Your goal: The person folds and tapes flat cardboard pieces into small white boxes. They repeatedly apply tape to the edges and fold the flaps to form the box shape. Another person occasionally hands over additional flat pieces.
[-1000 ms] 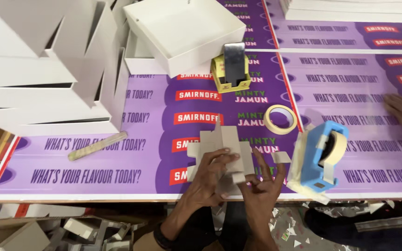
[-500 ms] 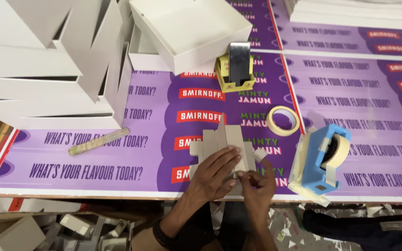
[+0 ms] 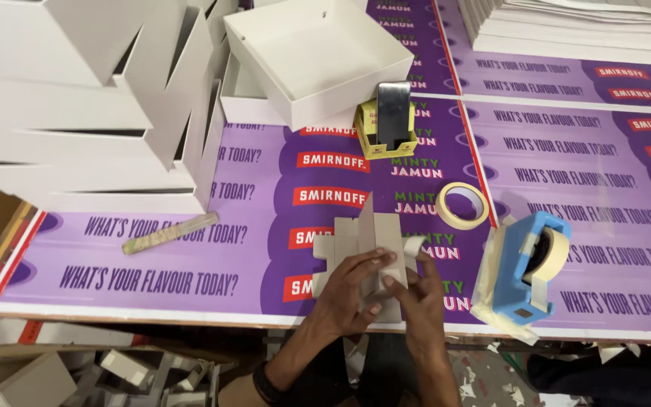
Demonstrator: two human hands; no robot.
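A flat grey cardboard box blank [image 3: 362, 240] with cut flaps lies near the table's front edge; one of its panels stands upright in the middle. My left hand [image 3: 348, 290] presses on the blank from the left, fingers curled over its near part. Opposite it, my right hand [image 3: 420, 294] pinches the blank's right flap, with a short strip of tape [image 3: 414, 245] showing at the flap's edge. A blue tape dispenser [image 3: 525, 267] with a cream tape roll stands just right of my right hand.
A loose roll of cream tape [image 3: 462, 205] lies behind the blank. A dark phone [image 3: 392, 114] stands in a yellow holder. White finished boxes [image 3: 84, 113] pile up at the left and back; flat white sheets [image 3: 582, 26] stack at far right. A paper-wrapped stick [image 3: 169, 232] lies left.
Both hands have moved further onto the blank and raised a panel upright. Another person's hand at the right edge a second ago is out of view.
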